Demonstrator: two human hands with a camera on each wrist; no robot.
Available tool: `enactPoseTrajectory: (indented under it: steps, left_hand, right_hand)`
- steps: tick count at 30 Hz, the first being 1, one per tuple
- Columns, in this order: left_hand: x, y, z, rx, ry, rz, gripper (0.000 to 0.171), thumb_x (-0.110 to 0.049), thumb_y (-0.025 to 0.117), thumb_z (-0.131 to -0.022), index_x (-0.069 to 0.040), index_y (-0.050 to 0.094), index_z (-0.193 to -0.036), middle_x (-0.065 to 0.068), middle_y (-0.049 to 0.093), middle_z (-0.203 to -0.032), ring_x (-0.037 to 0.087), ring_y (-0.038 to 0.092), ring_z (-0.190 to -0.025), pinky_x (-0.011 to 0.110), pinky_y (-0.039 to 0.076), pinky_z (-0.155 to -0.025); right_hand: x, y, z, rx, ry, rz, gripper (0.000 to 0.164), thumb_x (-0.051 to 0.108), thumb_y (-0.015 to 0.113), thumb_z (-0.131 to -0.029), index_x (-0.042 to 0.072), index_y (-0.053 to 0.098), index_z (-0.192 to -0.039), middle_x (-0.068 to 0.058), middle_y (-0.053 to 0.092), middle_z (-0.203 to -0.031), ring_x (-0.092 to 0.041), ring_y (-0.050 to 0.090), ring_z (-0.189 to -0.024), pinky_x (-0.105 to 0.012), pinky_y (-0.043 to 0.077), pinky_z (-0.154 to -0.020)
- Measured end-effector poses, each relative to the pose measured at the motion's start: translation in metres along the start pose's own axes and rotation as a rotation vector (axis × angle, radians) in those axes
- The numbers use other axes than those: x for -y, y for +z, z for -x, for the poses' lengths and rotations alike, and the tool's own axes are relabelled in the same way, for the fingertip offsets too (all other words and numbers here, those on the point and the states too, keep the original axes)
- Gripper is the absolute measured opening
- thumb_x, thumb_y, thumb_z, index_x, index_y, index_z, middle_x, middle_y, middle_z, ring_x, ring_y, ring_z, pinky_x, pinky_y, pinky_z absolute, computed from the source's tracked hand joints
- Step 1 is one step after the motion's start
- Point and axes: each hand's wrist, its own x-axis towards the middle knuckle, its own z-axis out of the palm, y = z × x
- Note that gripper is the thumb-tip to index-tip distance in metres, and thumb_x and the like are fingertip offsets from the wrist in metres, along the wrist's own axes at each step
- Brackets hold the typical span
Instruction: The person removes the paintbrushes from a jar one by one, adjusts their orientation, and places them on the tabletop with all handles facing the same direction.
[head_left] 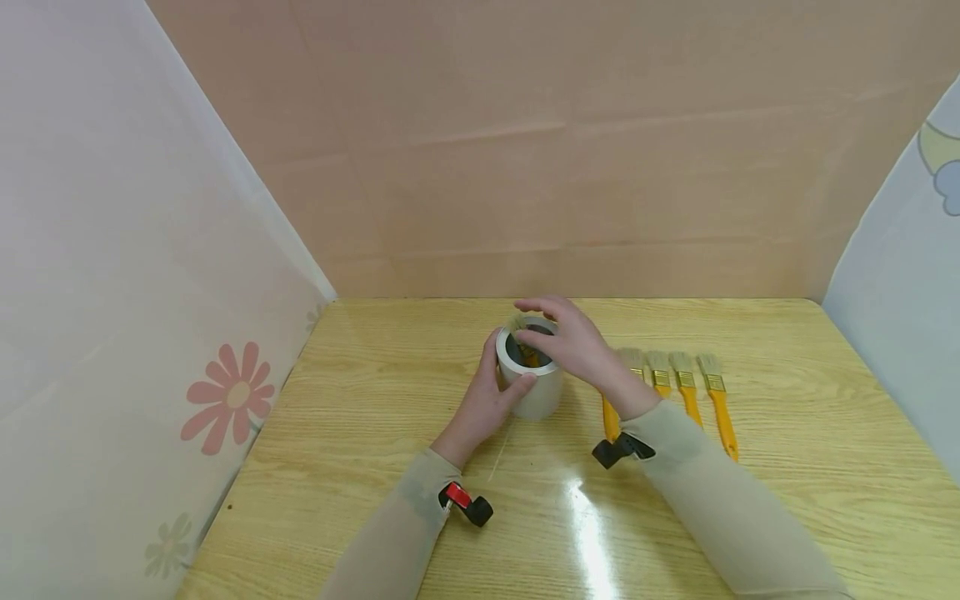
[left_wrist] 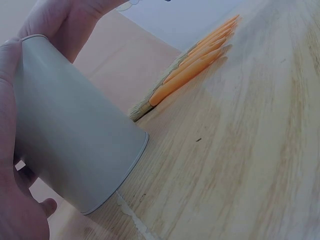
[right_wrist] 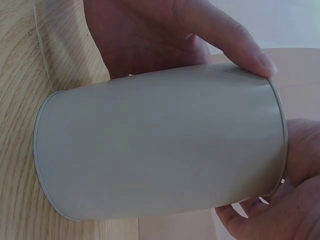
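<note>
A light grey cylindrical cup (head_left: 542, 398) stands upright on the wooden table. My left hand (head_left: 483, 404) grips it from the left side, its thumb near the rim; the left wrist view shows the cup (left_wrist: 75, 125) close up. Inside, a paintbrush (head_left: 517, 323) leans with its pale bristles up at the far left of the rim and some orange showing lower down. My right hand (head_left: 566, 337) is over the cup's mouth, thumb and fingers spread apart around the bristle end. In the right wrist view, the cup wall (right_wrist: 160, 145) hides part of this hand.
Several paintbrushes (head_left: 718, 404) with orange handles lie in a row right of the cup, bristles toward the back, partly covered by my right forearm. A brown sheet (head_left: 555, 167) rises behind the table (head_left: 360, 433), and white flowered sheets (head_left: 112, 292) flank it.
</note>
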Motion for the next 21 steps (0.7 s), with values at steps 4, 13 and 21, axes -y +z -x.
enactPoseTrajectory:
  steps: [4,13,21]
  left_hand:
    - [0.0002,-0.0002,0.0002,0.001,-0.001,0.004,0.097,-0.066,0.066,-0.105,-0.032,0.011,-0.176,0.002,0.038,-0.173,0.023,0.036,-0.159,0.062,0.024,-0.130]
    - [0.0011,0.0001,0.0001,-0.010,0.019,-0.019,0.092,-0.063,0.066,-0.106,-0.032,0.014,-0.175,0.003,0.040,-0.171,0.023,0.037,-0.158,0.062,0.025,-0.130]
    - [0.0026,0.0003,-0.0005,-0.008,0.023,-0.017,0.094,-0.065,0.066,-0.105,-0.032,0.013,-0.175,0.002,0.037,-0.173,0.020,0.035,-0.160,0.060,0.023,-0.131]
  right_hand:
    - [-0.0011,0.0013,-0.0019,0.009,0.007,0.016,0.051,0.028,0.080,-0.106,0.018,0.066,-0.154,-0.009,0.055,-0.160,-0.042,0.047,-0.150,-0.066,0.040,-0.120]
    - [-0.0018,0.0022,-0.0037,0.006,-0.003,0.043,0.040,0.025,0.081,-0.105,0.012,0.072,-0.142,-0.012,0.058,-0.157,-0.039,0.050,-0.148,-0.067,0.041,-0.119]
    - [-0.0012,0.0044,-0.0025,-0.020,-0.009,0.023,0.033,0.022,0.081,-0.104,0.010,0.073,-0.134,-0.012,0.060,-0.152,-0.039,0.052,-0.145,-0.064,0.043,-0.118]
